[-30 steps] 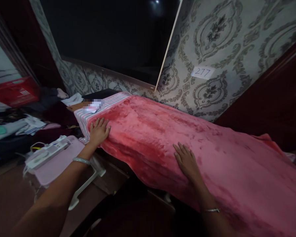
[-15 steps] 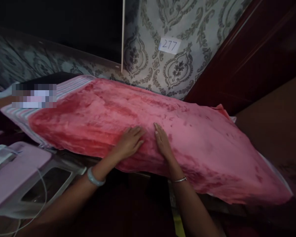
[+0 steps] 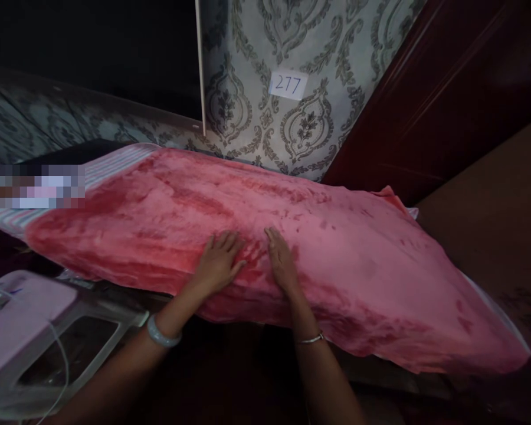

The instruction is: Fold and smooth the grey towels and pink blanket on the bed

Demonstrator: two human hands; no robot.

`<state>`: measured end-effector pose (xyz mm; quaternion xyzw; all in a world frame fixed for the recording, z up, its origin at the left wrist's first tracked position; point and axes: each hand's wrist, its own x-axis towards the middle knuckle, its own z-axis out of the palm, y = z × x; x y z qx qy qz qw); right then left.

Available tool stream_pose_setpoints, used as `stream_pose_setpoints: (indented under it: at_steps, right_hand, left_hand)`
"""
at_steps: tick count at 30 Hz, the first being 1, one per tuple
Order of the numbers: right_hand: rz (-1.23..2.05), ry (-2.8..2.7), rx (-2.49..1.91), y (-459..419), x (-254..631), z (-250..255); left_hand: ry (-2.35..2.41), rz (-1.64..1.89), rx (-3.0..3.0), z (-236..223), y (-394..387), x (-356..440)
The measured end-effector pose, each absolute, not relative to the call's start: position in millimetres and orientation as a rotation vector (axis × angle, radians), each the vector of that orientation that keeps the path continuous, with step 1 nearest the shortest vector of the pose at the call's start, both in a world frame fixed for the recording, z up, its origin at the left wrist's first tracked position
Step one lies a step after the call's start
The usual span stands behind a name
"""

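Note:
A red-pink plush blanket (image 3: 358, 271) covers a long surface, its front edge hanging down a little. My left hand (image 3: 216, 262) lies on it with the palm down and the fingers somewhat spread, a pale bangle at the wrist. To its right, my right hand (image 3: 282, 260) touches the plush on its side edge, fingers stretched out and a thin bracelet at the wrist. Neither hand grips the fabric. Darker streaks mark the pile around both hands.
At the left end a striped cloth (image 3: 115, 165) shows from under the blanket. A pink-topped plastic stool (image 3: 30, 313) with a white cable stands at lower left. Behind are a dark television (image 3: 92, 59), a paper marked 277 (image 3: 287, 85) and a dark red door-like panel (image 3: 425, 100).
The view has shifted slightly right. My left hand has slid a little left over the plush, its fingers more spread. My right hand stays on the blanket.

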<state>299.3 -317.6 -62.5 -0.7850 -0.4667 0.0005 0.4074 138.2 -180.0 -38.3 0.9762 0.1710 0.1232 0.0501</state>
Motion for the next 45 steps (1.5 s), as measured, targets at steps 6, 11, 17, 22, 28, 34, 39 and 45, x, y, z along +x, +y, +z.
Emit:
stream_pose_setpoints:
  at_steps: [6, 11, 17, 22, 28, 34, 39, 45]
  right_hand:
    - [-0.006, -1.156, -1.944, -317, 298, -62]
    - [0.009, -1.16, -1.957, -316, 299, -63]
    - [-0.012, -1.198, -2.023, -316, 297, -64]
    - [0.02, -1.26, -2.292, -309, 290, -50]
    - [0.111, -1.593, -2.382, -307, 250, -26]
    - [0.142, -1.954, -1.923, -335, 221, -32]
    - [-0.215, -1.427, -1.839, -352, 277, -37]
    - [-0.159, -0.796, -1.727, -363, 327, -61]
  left_hand:
    - [0.969, 0.441, 2.973, -34, -130, 109]
    - [0.994, 0.474, 2.967, -35, -131, 106]
    - [0.971, 0.462, 2.97, -34, -132, 105]
    - [0.925, 0.523, 2.969, -36, -129, 103]
    - [0.941, 0.491, 2.975, -33, -132, 102]
    - [0.966, 0.383, 2.976, -22, -135, 103]
    - [0.711, 0.278, 2.942, -15, -155, 129]
    - [-0.071, 0.138, 2.794, -36, -241, 148]
